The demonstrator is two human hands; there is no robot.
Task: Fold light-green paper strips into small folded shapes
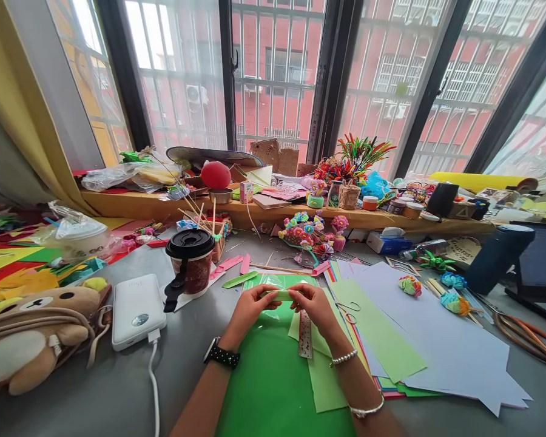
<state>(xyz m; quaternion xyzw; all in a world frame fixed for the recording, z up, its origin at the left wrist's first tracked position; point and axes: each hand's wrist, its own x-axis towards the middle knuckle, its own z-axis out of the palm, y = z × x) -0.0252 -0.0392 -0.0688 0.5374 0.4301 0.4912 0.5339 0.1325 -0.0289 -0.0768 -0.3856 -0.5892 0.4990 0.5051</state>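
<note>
My left hand (248,306) and my right hand (313,303) meet over a bright green sheet (273,376) on the grey table. Both pinch the ends of a small light green paper strip (279,295) held level between them. A black watch sits on my left wrist and bead bracelets on my right. A short ruler (305,335) lies on pale green paper just under my right hand. Scissors (348,311) lie to the right of that hand.
A lidded drink cup (190,258) and a white power bank (136,309) with its cable stand to the left, beside a plush bear bag (31,340). Stacked coloured and white paper (432,346) spreads right. Paper flowers (309,233), sticks and craft clutter fill the sill.
</note>
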